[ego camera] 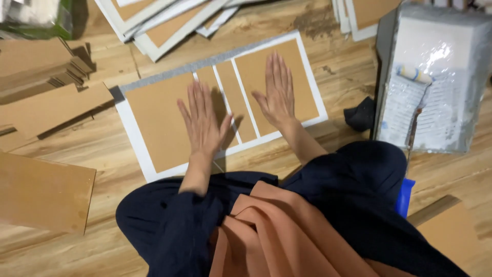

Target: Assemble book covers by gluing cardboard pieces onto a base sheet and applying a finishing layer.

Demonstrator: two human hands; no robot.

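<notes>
Wooden plank floor (328, 66), light brown, carries everything. Directly under both flat palms: white sheet (134, 134) with brown cardboard panels glued on, lying flat on the floor. Beyond the fingertips: fanned stack of finished white-edged boards (164, 23). Off to the left of the left palm: loose brown cardboard pieces (43, 66) piled, and one larger brown board (43, 192) nearer the knee. Right of the right palm: black cloth (361, 114), then a foil-lined paint tray (435, 77) with a small roller. Near right knee: another brown board (451, 231).
</notes>
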